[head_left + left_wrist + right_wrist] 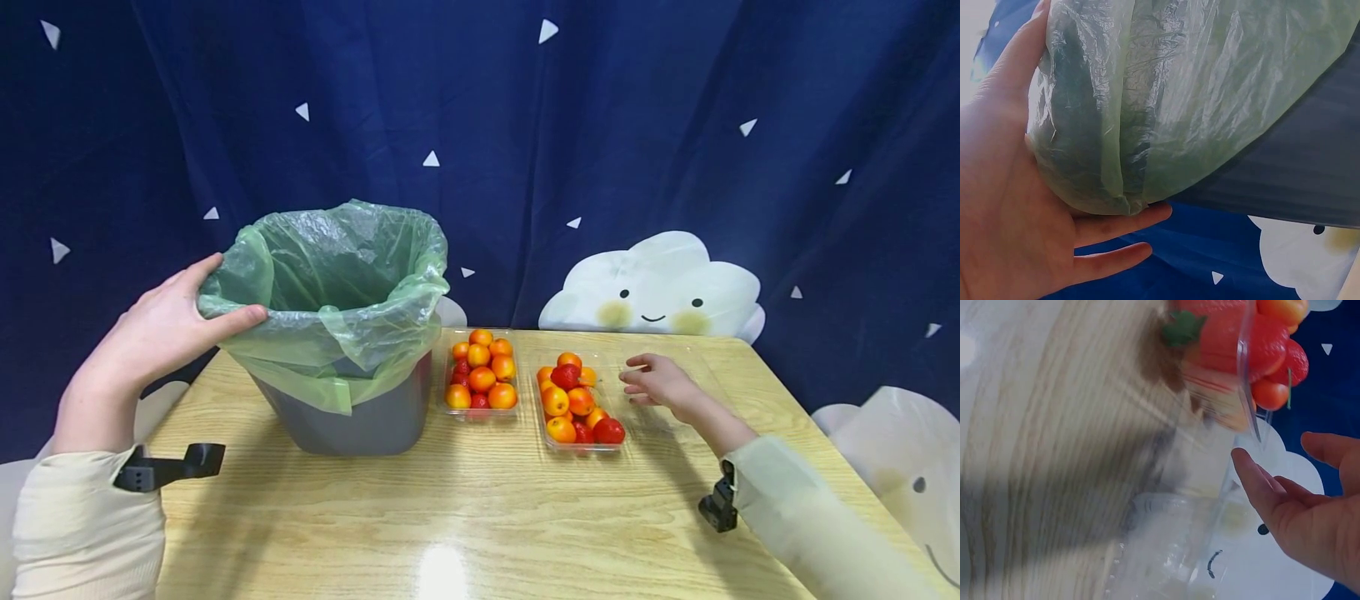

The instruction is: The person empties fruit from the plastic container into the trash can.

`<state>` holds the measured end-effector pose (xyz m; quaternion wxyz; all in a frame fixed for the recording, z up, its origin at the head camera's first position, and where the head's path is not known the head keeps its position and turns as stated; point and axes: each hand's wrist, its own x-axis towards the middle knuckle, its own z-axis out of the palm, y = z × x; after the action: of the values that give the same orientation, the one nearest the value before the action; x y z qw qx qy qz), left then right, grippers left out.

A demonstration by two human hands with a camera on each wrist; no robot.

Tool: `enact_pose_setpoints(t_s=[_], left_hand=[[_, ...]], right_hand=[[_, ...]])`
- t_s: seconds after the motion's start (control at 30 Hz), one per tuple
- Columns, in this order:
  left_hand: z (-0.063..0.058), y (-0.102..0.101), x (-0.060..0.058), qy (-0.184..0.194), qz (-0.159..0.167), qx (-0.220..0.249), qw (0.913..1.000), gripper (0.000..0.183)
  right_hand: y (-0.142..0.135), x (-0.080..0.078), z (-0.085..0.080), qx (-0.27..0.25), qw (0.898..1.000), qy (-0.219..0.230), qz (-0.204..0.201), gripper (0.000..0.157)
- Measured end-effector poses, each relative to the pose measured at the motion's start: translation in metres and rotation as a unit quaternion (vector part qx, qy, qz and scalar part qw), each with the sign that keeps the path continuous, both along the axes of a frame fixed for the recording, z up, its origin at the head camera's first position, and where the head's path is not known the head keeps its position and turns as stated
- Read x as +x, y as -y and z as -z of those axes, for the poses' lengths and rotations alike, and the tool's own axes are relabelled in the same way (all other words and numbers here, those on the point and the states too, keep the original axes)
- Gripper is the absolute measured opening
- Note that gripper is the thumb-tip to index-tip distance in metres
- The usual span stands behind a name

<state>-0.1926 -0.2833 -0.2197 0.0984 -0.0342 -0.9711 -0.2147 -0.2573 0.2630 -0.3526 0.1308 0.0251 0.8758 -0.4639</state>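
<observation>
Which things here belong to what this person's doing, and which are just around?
Likely part of it:
left hand, touching the green bag
grey bin
right hand
left fruit tray
right fruit tray
clear plastic container

Apparently just around:
blue curtain
table

The left hand (pixel 161 322) is splayed, the right hand (pixel 663 384) relaxed.

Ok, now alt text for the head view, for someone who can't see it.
A person's left hand rests against the green bag lining a grey bin. The right hand hovers to the right of two clear boxes of orange and red fruit on a wooden table before a blue curtain.
</observation>
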Motion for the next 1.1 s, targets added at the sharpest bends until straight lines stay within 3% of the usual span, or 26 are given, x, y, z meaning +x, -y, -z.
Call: enact_pose_setpoints(t_s=[0.23,0.5,0.67,1.1], left_hand=[[0.001,0.000,0.000,-0.003,0.001,0.002,1.0000,0.095],[0.001,0.001,0.000,-0.006,0.001,0.005,1.0000,0.094],[0.001,0.000,-0.001,0.000,-0.001,0.003,1.0000,0.095],[0.002,0.001,0.000,-0.007,-0.001,0.007,1.0000,0.094]], right_hand=[[0.008,0.002,0.011,-0.031,0.999,0.017,-0.011,0.057],[0.014,0.005,0.021,-0.013,0.999,0.036,-0.021,0.055],[0.017,0.009,0.026,-0.033,0.998,0.059,-0.016,0.053],[0.020,0.005,0.035,-0.032,0.996,0.082,-0.007,0.025]])
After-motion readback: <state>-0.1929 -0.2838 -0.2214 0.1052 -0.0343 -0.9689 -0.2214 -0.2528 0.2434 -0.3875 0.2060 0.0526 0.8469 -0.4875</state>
